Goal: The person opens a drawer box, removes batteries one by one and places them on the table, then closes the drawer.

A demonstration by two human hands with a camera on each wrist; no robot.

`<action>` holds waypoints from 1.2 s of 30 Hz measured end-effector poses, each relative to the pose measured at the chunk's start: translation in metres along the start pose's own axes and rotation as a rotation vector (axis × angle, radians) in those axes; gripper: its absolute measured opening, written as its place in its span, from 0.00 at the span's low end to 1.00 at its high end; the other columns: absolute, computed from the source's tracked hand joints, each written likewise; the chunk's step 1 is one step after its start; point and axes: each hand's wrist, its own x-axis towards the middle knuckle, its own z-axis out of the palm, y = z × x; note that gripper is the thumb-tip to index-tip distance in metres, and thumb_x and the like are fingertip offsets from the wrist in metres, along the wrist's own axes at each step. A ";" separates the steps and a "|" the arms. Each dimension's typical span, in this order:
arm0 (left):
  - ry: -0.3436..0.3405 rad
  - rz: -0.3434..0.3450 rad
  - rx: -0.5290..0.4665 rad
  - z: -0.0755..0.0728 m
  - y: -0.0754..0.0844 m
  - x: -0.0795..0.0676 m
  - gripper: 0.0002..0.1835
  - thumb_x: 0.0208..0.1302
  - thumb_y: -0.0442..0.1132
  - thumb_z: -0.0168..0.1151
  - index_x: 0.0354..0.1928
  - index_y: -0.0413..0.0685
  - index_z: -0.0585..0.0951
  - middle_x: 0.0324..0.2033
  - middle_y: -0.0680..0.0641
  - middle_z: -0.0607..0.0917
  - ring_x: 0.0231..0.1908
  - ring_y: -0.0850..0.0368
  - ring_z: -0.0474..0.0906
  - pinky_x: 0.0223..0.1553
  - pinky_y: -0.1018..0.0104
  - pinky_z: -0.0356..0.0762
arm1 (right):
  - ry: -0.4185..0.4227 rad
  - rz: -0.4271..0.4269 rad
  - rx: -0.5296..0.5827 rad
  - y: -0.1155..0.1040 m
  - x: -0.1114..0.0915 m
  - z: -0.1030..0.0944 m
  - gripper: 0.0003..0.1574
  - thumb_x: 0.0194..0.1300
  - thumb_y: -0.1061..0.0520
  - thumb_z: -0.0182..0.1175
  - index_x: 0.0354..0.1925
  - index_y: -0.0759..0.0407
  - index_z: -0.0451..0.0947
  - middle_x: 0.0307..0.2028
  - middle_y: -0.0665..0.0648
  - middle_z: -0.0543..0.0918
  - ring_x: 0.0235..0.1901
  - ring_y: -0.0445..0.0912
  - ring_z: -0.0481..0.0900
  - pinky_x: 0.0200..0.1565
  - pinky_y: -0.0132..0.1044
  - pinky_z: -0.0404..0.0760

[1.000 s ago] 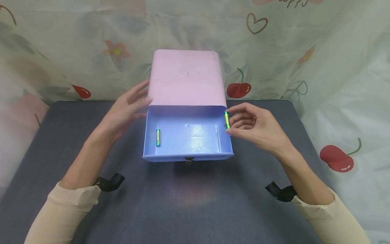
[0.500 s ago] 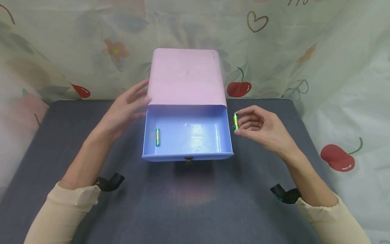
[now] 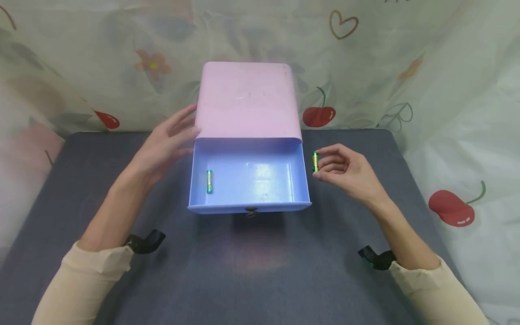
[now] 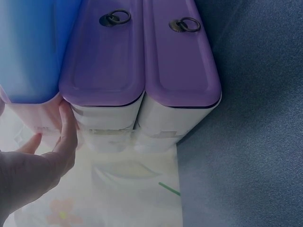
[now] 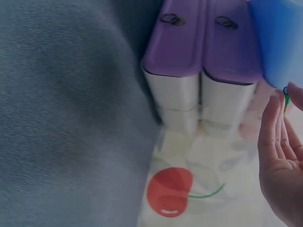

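Observation:
A pink drawer cabinet (image 3: 248,99) stands at the far side of the table, its blue top drawer (image 3: 227,209) pulled out. Inside that drawer, toward the left wall, lies a green-and-gold battery (image 3: 209,181). My left hand (image 3: 160,146) rests its outstretched fingers against the cabinet's left side, also visible in the left wrist view. Just right of the drawer, my right hand (image 3: 353,174) pinches a second battery (image 3: 315,161) upright between thumb and index finger. Only a small end of this battery shows in the right wrist view.
Two shut purple drawers (image 4: 104,56) with ring pulls sit under the blue one. A dark grey cloth (image 3: 260,280) covers the table. A printed curtain (image 3: 243,31) hangs close behind and at both sides.
My right hand has moved right with its battery, away from the drawer's right wall, and then nearly stopped. The left hand stays at the cabinet's side.

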 end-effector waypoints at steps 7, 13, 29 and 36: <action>-0.003 0.008 0.018 0.000 -0.003 0.001 0.37 0.69 0.49 0.63 0.76 0.67 0.59 0.75 0.50 0.59 0.71 0.48 0.60 0.66 0.38 0.61 | 0.011 0.030 0.002 0.024 0.001 0.002 0.28 0.61 0.66 0.68 0.58 0.68 0.73 0.40 0.62 0.83 0.39 0.49 0.86 0.42 0.36 0.84; 0.001 0.002 0.043 0.000 -0.004 0.000 0.37 0.69 0.51 0.63 0.76 0.69 0.59 0.75 0.50 0.59 0.71 0.48 0.59 0.66 0.38 0.61 | 0.040 0.063 -0.047 0.044 0.004 0.003 0.28 0.61 0.65 0.69 0.58 0.67 0.73 0.41 0.63 0.84 0.37 0.51 0.87 0.40 0.36 0.85; -0.008 0.015 -0.006 0.000 -0.003 0.001 0.37 0.68 0.49 0.64 0.76 0.69 0.60 0.75 0.50 0.60 0.72 0.50 0.58 0.67 0.38 0.60 | 0.048 0.105 -0.102 0.067 0.011 0.005 0.27 0.62 0.64 0.69 0.58 0.66 0.74 0.42 0.65 0.84 0.35 0.44 0.87 0.40 0.43 0.86; -0.005 0.018 -0.009 0.000 -0.004 0.001 0.37 0.69 0.48 0.64 0.76 0.68 0.60 0.74 0.50 0.60 0.71 0.50 0.59 0.66 0.38 0.60 | 0.028 0.134 -0.130 0.076 0.018 0.006 0.27 0.63 0.65 0.67 0.59 0.68 0.73 0.42 0.67 0.84 0.35 0.44 0.87 0.40 0.41 0.86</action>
